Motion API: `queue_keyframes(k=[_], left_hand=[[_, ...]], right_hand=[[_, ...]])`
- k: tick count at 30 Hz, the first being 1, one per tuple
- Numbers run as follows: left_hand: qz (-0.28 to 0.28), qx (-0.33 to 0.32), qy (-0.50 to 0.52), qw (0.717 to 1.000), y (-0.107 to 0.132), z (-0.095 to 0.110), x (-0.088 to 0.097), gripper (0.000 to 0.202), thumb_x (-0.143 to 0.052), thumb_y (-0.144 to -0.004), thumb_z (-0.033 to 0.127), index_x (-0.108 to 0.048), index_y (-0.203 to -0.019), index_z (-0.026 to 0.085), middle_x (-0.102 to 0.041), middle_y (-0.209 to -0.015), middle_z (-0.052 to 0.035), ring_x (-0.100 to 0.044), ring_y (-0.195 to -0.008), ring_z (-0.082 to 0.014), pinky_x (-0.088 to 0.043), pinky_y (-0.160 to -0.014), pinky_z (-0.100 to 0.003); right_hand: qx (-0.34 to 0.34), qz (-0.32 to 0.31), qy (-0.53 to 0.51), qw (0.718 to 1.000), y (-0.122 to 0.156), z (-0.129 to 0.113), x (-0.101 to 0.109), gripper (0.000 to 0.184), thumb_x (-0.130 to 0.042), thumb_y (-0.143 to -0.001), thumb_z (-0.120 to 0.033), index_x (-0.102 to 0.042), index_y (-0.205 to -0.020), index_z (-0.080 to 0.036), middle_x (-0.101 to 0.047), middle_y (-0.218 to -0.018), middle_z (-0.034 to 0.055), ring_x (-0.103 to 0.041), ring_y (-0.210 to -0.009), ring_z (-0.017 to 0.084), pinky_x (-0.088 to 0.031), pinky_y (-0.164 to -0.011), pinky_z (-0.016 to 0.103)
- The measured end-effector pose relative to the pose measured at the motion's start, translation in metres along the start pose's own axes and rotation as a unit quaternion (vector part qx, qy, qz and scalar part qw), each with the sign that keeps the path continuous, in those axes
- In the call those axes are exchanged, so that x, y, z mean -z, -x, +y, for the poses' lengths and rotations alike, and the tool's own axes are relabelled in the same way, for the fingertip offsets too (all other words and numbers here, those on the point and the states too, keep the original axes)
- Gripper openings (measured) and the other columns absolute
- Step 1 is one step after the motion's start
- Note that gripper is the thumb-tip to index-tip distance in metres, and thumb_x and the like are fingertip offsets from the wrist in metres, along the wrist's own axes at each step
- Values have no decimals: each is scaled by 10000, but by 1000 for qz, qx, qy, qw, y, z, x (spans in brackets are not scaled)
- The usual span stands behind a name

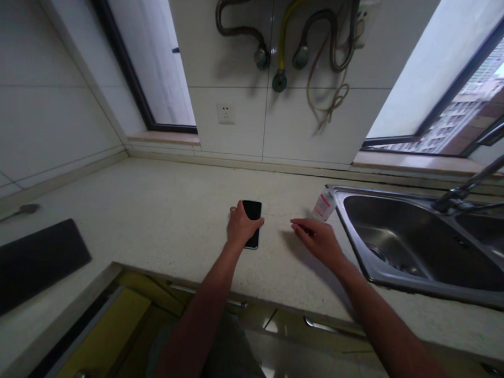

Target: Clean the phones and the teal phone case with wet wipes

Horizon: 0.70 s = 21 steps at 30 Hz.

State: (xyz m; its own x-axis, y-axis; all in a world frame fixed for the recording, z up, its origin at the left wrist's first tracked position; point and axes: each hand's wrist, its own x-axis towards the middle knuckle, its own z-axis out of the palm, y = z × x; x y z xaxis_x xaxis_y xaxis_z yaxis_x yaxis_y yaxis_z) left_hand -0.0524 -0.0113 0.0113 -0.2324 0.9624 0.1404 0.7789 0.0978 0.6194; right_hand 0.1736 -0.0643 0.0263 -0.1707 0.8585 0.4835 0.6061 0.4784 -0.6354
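A black smartphone [253,211] lies flat on the pale countertop [185,209], its long side pointing away from me. My left hand [240,227] is closed across it, thumb at the right edge and fingers at the left edge. To the right, my right hand [318,239] hovers over the counter with thumb and fingertips brought together. Something dark shows between those fingers, too small to tell whether it is an object or shadow. Just behind this hand a clear bottle with a pink-and-white label [324,205] sits beside the sink, its lower part partly hidden.
A steel double sink [359,259] with a faucet [450,198] is on the right. At the left lie a dark flat panel [38,264] and a brush-like tool [28,209]. Pipes and a wall socket [225,114] are on the tiled wall, between two windows.
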Motion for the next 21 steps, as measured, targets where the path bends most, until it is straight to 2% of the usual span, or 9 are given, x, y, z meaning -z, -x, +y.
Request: queue_keyframes(k=[3,5,7,9,13,15,17,19,21], left_hand=[[20,-23,-87,996,1,-1,-3,751,-726,-742,483,-509,-1346,94,-593,-1206,-206,-577,-1160,-334,-442,-991,-404],[26,-29,-121,992,2,-2,-5,675,-699,-751,505,-558,-1280,109,-612,-1166,-200,-580,-1127,-339,-444,-968,-414],[29,-33,-137,990,2,-3,-6,669,-683,-755,520,-565,-1276,118,-619,-1161,-198,-583,-1099,-338,-450,-941,-416],[32,-39,-151,987,4,-3,-5,666,-671,-764,526,-568,-1281,120,-623,-1165,-201,-575,-1096,-344,-448,-930,-423],[26,-54,-164,985,9,-3,-4,667,-673,-770,533,-574,-1283,117,-627,-1184,-205,-558,-1111,-352,-445,-933,-431],[17,-57,-158,986,10,-4,-4,671,-683,-773,528,-577,-1284,108,-626,-1189,-207,-556,-1118,-355,-448,-936,-433],[15,-60,-147,987,9,-6,-4,691,-690,-782,542,-576,-1295,92,-623,-1200,-218,-551,-1135,-370,-450,-946,-445],[17,-71,-121,990,7,-12,-4,703,-663,-818,571,-573,-1307,73,-627,-1200,-233,-548,-1154,-380,-438,-983,-468],[12,-91,-60,994,5,-23,0,658,-596,-877,576,-576,-1300,72,-638,-1194,-234,-563,-1161,-360,-418,-1027,-477]], right_hand=[[-27,138,74,987,5,7,30,380,-526,-918,-456,-755,-975,-158,-744,-855,93,-611,-631,165,-474,-650,299],[-48,141,129,980,12,12,44,420,-515,-916,-489,-751,-998,-151,-725,-830,89,-607,-628,171,-459,-640,301],[-92,90,204,970,21,17,53,422,-512,-915,-492,-739,-1054,-165,-718,-857,84,-625,-655,185,-438,-631,305],[-156,14,283,946,30,20,56,399,-531,-914,-469,-720,-1104,-172,-719,-893,96,-657,-715,217,-411,-624,308],[-250,-113,358,892,42,22,47,311,-521,-939,-417,-702,-985,-169,-726,-879,141,-683,-775,272,-344,-589,308],[-242,-118,337,902,42,21,39,307,-465,-964,-394,-682,-939,-179,-726,-857,135,-680,-760,266,-343,-592,310],[-203,-104,268,936,38,18,29,318,-435,-972,-406,-664,-947,-187,-719,-814,109,-669,-731,244,-378,-617,309],[-158,-92,160,970,32,12,21,328,-463,-946,-447,-648,-1006,-183,-704,-776,82,-654,-692,217,-427,-639,304],[-123,-79,49,988,23,3,17,414,-519,-900,-462,-594,-1173,-160,-704,-812,72,-640,-661,191,-467,-638,295]])
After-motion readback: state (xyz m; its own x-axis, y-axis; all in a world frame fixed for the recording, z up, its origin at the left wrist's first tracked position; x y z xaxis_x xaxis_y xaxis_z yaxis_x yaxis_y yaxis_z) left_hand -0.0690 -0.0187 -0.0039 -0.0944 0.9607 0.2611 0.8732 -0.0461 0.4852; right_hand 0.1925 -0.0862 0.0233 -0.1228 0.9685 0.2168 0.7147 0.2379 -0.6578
